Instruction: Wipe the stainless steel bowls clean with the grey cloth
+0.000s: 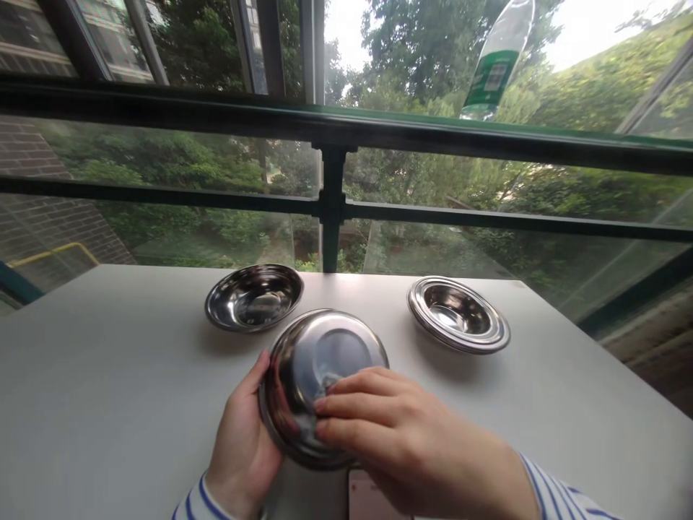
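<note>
A shiny metal bowl (346, 347) is tilted with its underside toward me, above the table's near middle. My left hand (246, 433) is closed on its left rim, thumb along the outside. Against the bowl's base, my right hand (390, 426) presses with bent fingers. A bit of grey, stringy material (328, 383), like a steel wool scrubber, peeks out under those fingertips; most of it is hidden.
On the white table (135, 375), another metal bowl (254, 297) sits at the back left. Stacked metal bowls (460, 314) stand to the right. Partly under my right hand lies a phone (371, 495). A green-labelled bottle (495, 72) stands on the railing (216, 119).
</note>
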### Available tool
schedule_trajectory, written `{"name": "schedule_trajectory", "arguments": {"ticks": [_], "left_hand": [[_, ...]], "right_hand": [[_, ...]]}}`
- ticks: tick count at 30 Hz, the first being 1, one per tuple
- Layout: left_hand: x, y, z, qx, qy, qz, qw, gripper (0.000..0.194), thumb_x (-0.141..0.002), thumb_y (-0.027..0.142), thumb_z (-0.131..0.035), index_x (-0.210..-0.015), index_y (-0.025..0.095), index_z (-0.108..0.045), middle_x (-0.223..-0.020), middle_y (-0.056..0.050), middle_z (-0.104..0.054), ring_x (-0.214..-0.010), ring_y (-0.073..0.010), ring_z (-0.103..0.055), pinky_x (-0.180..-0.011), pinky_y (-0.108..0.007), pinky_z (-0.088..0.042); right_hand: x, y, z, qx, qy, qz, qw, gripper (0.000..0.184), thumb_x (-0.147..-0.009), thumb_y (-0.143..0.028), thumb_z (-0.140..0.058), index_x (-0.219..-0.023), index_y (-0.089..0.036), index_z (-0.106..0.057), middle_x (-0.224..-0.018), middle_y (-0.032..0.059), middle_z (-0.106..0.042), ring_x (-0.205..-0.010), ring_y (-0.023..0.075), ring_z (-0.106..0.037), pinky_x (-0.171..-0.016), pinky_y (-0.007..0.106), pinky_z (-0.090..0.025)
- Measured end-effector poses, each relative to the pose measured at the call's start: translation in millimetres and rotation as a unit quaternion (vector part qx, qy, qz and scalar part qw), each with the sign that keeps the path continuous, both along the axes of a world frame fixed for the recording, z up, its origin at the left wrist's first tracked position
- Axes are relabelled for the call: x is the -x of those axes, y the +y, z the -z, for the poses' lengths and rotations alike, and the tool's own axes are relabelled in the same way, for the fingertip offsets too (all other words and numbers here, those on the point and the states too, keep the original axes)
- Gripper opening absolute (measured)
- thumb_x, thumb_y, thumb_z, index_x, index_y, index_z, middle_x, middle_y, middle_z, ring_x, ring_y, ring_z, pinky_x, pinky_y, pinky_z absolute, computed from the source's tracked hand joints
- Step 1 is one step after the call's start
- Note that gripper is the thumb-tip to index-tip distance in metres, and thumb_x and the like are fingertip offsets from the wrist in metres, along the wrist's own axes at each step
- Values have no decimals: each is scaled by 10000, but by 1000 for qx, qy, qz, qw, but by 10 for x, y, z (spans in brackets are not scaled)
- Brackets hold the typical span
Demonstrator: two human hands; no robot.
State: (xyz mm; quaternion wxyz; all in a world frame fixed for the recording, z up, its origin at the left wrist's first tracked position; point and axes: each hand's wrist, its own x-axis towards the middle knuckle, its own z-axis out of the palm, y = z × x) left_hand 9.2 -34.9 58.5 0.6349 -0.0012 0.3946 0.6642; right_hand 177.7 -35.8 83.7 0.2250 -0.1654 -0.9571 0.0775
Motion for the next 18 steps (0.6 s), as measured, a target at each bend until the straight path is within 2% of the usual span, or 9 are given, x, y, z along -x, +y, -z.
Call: {"name": "schedule_trajectory", "arguments": {"ticks": [4,7,14,18], "left_hand": [[-9,14,-18,12,6,-14,1000,304,-864,114,-402,-1023,69,-657,-790,-111,-731,-766,-224,-691,-777,-380,-547],[-16,14,-19,17,6,-20,1000,298,-864,113,-405,-1023,56,-652,-799,-116,-732,-767,-222,-691,-772,-373,-550],[-6,13,-4,13,6,-21,1000,254,-855,110,-429,-844,69,-679,-782,-111,-732,-753,-224,-694,-802,-384,-540],[-22,-1,43,16,8,-4,1000,253,-861,134,-439,-795,87,-679,-752,-103,-732,-763,-225,-694,-795,-373,-541]], "right_hand": [[-238,159,-55,11,34,93,995,339,-857,-57,-413,-1153,-162,-542,-1133,105,-622,-1070,180,-550,-898,322,-483],[-347,256,-36,5,66,146,987,294,-892,-104,-410,-1139,-175,-553,-1115,99,-625,-1036,196,-563,-869,355,-498],[-290,315,100,21,53,162,985,251,-904,-194,-455,-1134,-169,-555,-1119,95,-615,-1033,204,-547,-874,354,-494],[-186,264,140,8,36,177,984,222,-897,-154,-450,-1074,-151,-585,-1056,96,-632,-975,213,-548,-822,344,-505]]}}
